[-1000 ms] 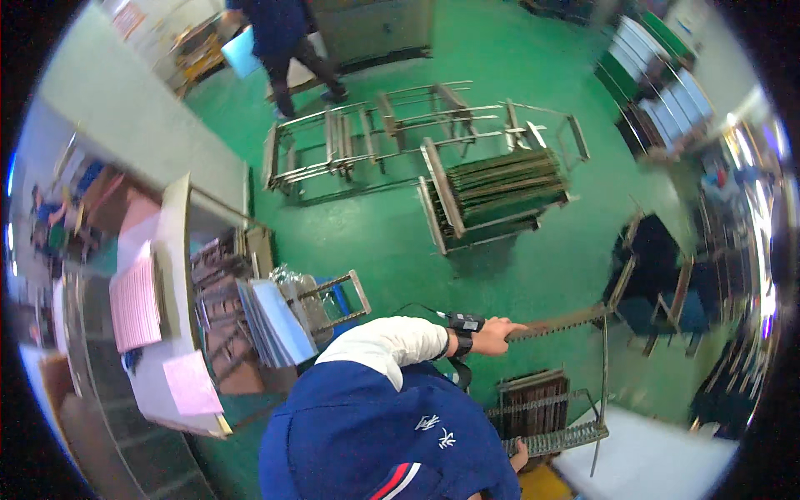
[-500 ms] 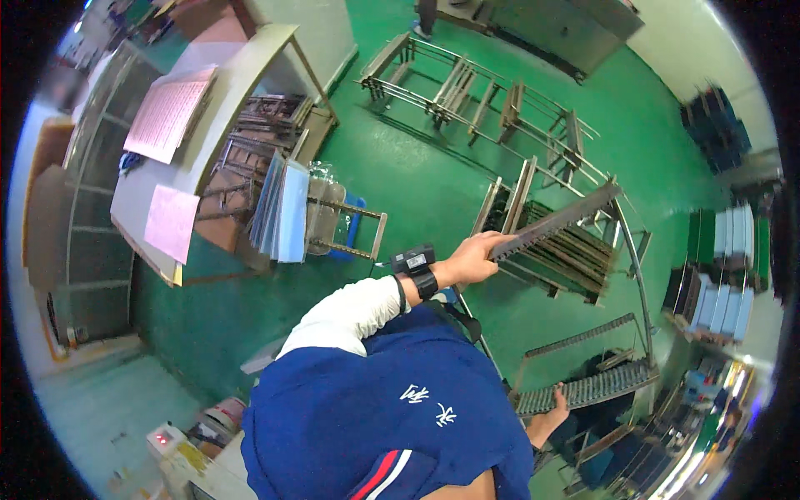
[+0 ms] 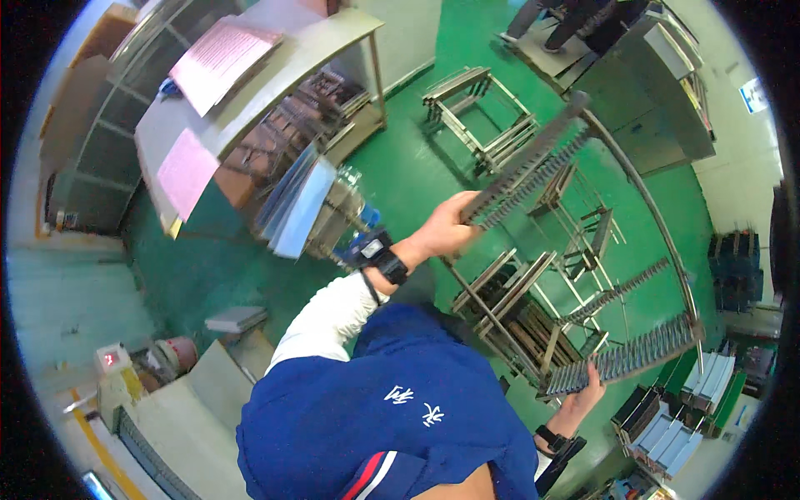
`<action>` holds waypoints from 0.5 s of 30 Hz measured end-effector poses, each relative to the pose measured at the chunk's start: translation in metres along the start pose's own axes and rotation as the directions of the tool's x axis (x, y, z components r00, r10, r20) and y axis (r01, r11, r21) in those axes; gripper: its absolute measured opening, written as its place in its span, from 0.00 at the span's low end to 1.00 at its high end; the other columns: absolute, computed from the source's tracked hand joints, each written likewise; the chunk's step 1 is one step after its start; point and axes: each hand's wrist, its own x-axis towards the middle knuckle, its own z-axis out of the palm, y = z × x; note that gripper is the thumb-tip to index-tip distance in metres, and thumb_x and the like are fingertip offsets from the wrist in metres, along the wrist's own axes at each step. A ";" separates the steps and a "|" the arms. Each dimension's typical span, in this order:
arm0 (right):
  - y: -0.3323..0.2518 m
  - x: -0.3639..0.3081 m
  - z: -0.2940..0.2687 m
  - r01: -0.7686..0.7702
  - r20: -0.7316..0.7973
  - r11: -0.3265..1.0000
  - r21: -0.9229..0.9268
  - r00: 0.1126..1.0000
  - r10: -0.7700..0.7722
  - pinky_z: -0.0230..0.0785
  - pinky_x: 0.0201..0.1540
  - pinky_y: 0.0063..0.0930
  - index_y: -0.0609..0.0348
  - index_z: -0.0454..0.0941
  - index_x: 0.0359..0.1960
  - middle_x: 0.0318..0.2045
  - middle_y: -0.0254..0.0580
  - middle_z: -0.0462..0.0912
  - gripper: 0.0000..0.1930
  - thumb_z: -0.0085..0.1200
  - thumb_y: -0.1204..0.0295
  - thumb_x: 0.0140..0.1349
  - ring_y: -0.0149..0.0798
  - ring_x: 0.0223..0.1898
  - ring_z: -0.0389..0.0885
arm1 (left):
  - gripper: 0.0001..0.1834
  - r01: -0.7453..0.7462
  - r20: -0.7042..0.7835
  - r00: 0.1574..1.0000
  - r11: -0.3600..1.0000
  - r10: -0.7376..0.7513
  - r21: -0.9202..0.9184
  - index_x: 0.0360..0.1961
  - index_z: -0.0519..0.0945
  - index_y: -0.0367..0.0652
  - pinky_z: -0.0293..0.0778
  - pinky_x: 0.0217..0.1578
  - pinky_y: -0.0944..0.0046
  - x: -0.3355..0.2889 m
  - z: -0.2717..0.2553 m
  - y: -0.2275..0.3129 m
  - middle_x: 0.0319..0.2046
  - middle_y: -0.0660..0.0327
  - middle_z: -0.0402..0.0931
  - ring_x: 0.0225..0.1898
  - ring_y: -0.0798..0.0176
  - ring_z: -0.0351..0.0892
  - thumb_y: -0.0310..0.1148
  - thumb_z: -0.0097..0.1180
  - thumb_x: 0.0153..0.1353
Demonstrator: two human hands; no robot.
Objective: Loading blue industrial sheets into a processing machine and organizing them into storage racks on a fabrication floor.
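Observation:
A large metal-framed rack is between my two hands, its two dark toothed sides joined by bent metal rods. My left hand (image 3: 450, 223) is closed round the near end of its left toothed side (image 3: 533, 162). With its fingers on the outer edge, my right hand (image 3: 585, 397) grips the lower toothed side (image 3: 637, 354). A curved metal rod (image 3: 654, 200) links the far ends of both sides. The rack is held up over the floor, and its tilt is hard to judge. Part of my right fingers is hidden behind the slots.
Beneath the rack, other slotted racks (image 3: 533, 321) stand on the green floor (image 3: 392, 208). Another metal frame (image 3: 483, 117) is farther off. At left is a table (image 3: 333, 46) with papers, blue panels (image 3: 304, 208) beside it. A person's legs (image 3: 550, 29) show near a cabinet (image 3: 658, 100).
My view has turned, so the table and floor racks sit farther right or lower. Both hands keep their grip; the held rack has swung, its left side now steeper and showing more of its teeth.

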 end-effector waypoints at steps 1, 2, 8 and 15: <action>-0.001 0.020 0.022 0.029 0.067 0.999 0.027 0.997 -0.031 0.73 0.39 0.31 0.70 0.75 0.48 0.40 0.41 0.81 0.19 0.57 0.79 0.53 0.36 0.35 0.80 | 0.30 -0.001 -0.025 1.000 0.999 0.002 0.032 0.59 0.67 0.36 0.66 0.52 0.68 0.021 -0.013 -0.004 0.49 0.65 0.70 0.51 0.71 0.67 0.19 0.54 0.52; 0.000 0.037 0.040 0.039 0.077 0.999 -0.014 0.996 -0.038 0.73 0.38 0.31 0.70 0.75 0.47 0.38 0.42 0.82 0.19 0.58 0.80 0.51 0.36 0.35 0.81 | 0.29 0.177 0.021 0.984 0.976 -0.176 -0.129 0.58 0.68 0.35 0.66 0.51 0.69 0.040 -0.026 -0.009 0.48 0.66 0.71 0.50 0.71 0.68 0.19 0.54 0.51; 0.000 0.129 0.160 -0.013 0.061 0.997 -0.082 0.998 0.018 0.72 0.41 0.31 0.66 0.74 0.47 0.37 0.40 0.81 0.23 0.61 0.82 0.45 0.37 0.36 0.80 | 0.27 0.188 -0.065 0.980 0.982 -0.186 0.024 0.56 0.70 0.36 0.69 0.44 0.69 0.153 -0.090 -0.034 0.43 0.67 0.75 0.43 0.71 0.71 0.22 0.55 0.51; 0.014 0.200 0.265 -0.182 0.063 0.969 -0.165 0.979 0.194 0.69 0.42 0.29 0.64 0.74 0.44 0.36 0.37 0.80 0.21 0.61 0.80 0.44 0.35 0.36 0.78 | 0.27 0.352 -0.148 0.927 0.936 -0.345 0.019 0.55 0.70 0.35 0.71 0.43 0.69 0.242 -0.145 -0.042 0.43 0.63 0.77 0.42 0.68 0.75 0.19 0.53 0.50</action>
